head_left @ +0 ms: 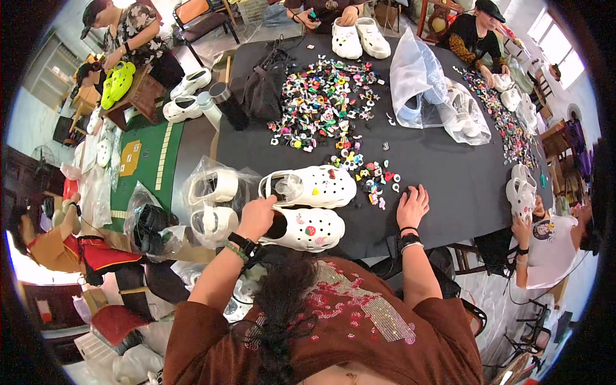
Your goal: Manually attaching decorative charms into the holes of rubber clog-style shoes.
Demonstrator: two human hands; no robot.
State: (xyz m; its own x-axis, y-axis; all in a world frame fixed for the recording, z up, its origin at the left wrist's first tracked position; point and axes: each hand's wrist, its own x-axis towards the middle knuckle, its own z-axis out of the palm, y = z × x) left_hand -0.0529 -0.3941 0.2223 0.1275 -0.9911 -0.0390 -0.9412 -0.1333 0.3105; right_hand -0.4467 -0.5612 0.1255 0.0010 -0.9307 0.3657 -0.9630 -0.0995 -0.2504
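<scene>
Two white clogs lie side by side before me, toes to the right. The near clog (320,228) carries a strawberry charm and a few other colourful charms among its holes. A few small charms also dot the far clog (332,187), and clear plastic shows inside its opening. My left hand (256,217) is closed at the heel end of the near clog, its fingertips partly hidden. Flat on the black tabletop, my right hand (413,205) rests with fingers apart and nothing in it. Just left of its fingertips lies a small group of loose charms (378,181).
A large heap of charms (321,102) spreads beyond the clogs. Bagged white clogs (215,204) lie to the left, and a clear bag (410,77) with clogs sits at far right. A black bag (263,86) and dark bottle (228,104) stand far left. Co-workers handle clogs around the table.
</scene>
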